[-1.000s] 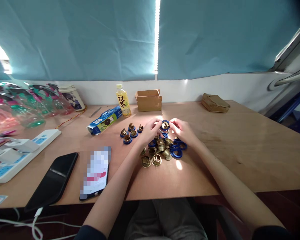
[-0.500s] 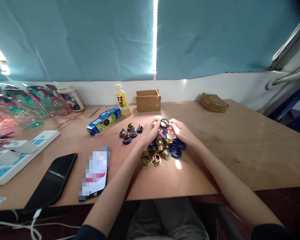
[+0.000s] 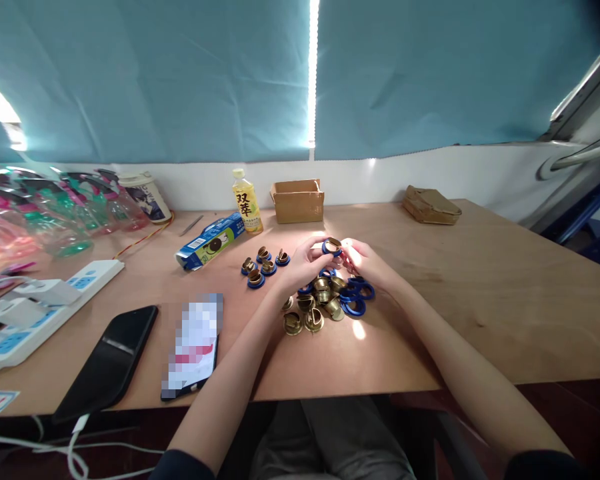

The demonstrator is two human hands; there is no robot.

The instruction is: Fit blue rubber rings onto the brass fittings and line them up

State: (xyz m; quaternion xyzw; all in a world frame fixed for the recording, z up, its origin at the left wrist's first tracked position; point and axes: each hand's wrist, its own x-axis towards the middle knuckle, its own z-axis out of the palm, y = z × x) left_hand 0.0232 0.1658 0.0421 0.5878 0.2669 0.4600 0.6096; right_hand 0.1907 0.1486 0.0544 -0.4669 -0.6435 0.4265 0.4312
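Brass set in blue, far left: five brass pieces (image 3: 255, 275) stand in blue rings (image 3: 256, 285), apart from the rest; I count these done.
Left hand (image 3: 303, 265): my fingers are pinched on the ringed piece.
Loose brass (image 3: 323, 295): bare pieces heaped on my near side, rings not yet fitted.
Ringed piece (image 3: 333, 243): raised between my hands above the heap, blue band around it; I judge it nearly or fully seated.
Loose rings (image 3: 349, 295): several, mostly at the heap's right, unpaired, so much remains.
Right hand (image 3: 366, 260): at the piece's right edge; whether its fingers grasp or merely touch, I cannot tell remotely.
Counter (image 3: 480, 280): brown, carrying spray bottles (image 3: 55, 220), power strip (image 3: 83, 280), black phone (image 3: 107, 360), lit phone (image 3: 193, 343), carton (image 3: 213, 240), yellow bottle (image 3: 247, 207), cardboard box (image 3: 300, 212), paper packet (image 3: 430, 205).
Room: teal blind (image 3: 160, 80) over white wall (image 3: 360, 180), daylight slipping through.
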